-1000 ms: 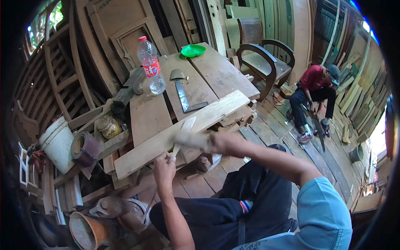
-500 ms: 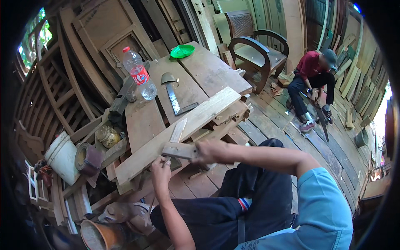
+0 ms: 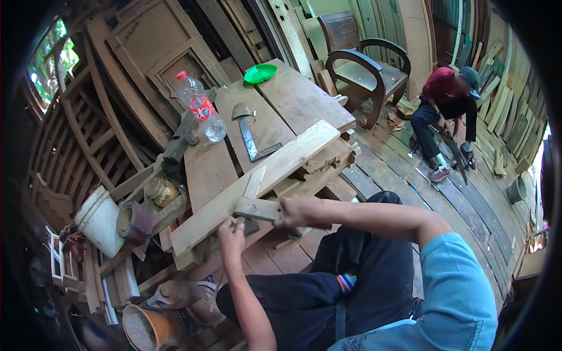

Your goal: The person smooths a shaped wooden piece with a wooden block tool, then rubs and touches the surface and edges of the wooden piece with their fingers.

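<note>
My right hand (image 3: 297,212) is wrapped round one end of a short rectangular wooden block (image 3: 257,209). The block's other end reaches over the near edge of a long pale board (image 3: 281,167), which lies slantwise along the front of the table. Just below that end, my left hand (image 3: 232,237) is closed, its fingertips pinching something small and greyish that I cannot make out. Behind the block, a short pale wooden strip (image 3: 254,182) lies across the board. Beyond the board, a try square (image 3: 253,143) with a metal blade rests on the tabletop.
On the wooden table (image 3: 205,175) stand a plastic bottle (image 3: 202,108) and a green dish (image 3: 260,74). A white bucket (image 3: 96,219) and a tape roll (image 3: 133,221) are at left. A co-worker (image 3: 442,105) sits with a handsaw (image 3: 456,155) at far right, near an armchair (image 3: 366,73).
The whole view has shifted slightly, with the scene sliding right. My hands and the block keep nearly the same place against the board. The co-worker's saw has moved a little.
</note>
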`<state>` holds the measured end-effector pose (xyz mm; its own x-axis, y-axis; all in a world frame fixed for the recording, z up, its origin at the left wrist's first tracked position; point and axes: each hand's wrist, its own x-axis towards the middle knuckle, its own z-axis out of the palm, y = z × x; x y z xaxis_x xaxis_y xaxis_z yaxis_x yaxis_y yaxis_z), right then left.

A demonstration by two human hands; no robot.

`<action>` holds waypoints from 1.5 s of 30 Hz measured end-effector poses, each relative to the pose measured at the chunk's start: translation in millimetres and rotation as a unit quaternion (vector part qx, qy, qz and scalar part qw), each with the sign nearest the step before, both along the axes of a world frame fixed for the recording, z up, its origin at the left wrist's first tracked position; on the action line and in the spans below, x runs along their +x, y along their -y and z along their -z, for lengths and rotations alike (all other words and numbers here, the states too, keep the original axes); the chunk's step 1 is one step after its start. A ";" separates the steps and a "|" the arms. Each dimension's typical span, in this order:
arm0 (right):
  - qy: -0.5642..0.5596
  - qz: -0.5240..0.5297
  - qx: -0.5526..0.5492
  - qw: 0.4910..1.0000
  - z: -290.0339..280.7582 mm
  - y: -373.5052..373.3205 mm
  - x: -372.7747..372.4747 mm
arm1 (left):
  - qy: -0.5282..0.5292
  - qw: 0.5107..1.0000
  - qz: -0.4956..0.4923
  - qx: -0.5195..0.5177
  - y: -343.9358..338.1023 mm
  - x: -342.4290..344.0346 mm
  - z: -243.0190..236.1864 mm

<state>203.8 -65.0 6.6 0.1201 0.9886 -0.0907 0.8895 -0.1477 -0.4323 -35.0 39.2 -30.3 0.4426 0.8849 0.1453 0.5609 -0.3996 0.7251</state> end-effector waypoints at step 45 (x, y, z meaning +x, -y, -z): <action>0.067 0.095 0.304 0.946 53.1 9.3 -11.4 | -0.064 0.966 0.033 0.249 26.1 23.4 -23.3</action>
<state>192.4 -74.3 -46.5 0.2719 0.8126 0.5155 0.9243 -0.0715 -0.3749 -11.6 13.1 -7.0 0.5380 0.6888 0.4859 0.5947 -0.7187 0.3603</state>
